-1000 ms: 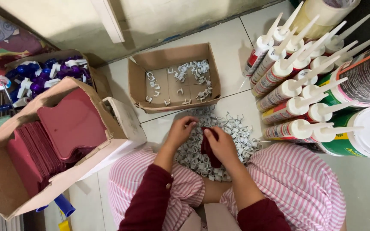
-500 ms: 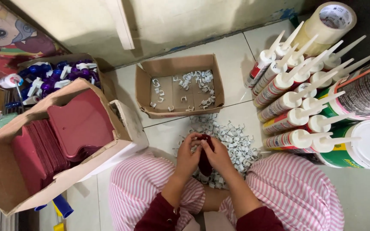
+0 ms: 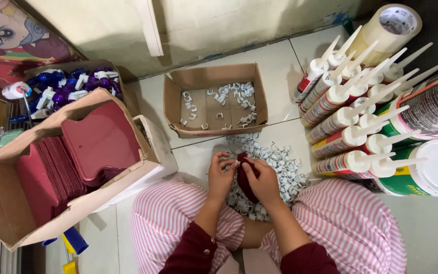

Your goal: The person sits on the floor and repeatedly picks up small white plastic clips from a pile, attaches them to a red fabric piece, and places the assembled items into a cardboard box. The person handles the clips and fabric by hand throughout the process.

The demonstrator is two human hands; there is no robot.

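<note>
Hardware shop floor, sealant tubes (image 3: 338, 122), stock cartons (image 3: 6, 203)

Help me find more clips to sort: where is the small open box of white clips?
In the head view, the small open box sits on the floor tiles at centre, just beyond both hands, between the big carton of maroon cards and the row of sealant tubes.

Two hands show, a left hand (image 3: 222, 175) and a right hand (image 3: 262, 178), with one dark red piece (image 3: 243, 175) between them. Three open cardboard boxes stand on the floor: a small box (image 3: 214, 78) with roughly two dozen white clips, a big box (image 3: 6, 203) with a stack of dark red cards (too many to count), and a box of purple and white parts (image 3: 72, 83). About nine sealant tubes (image 3: 340, 119) lie together. One tape roll (image 3: 389, 25) and one loose heap of clips (image 3: 280, 162).
</note>
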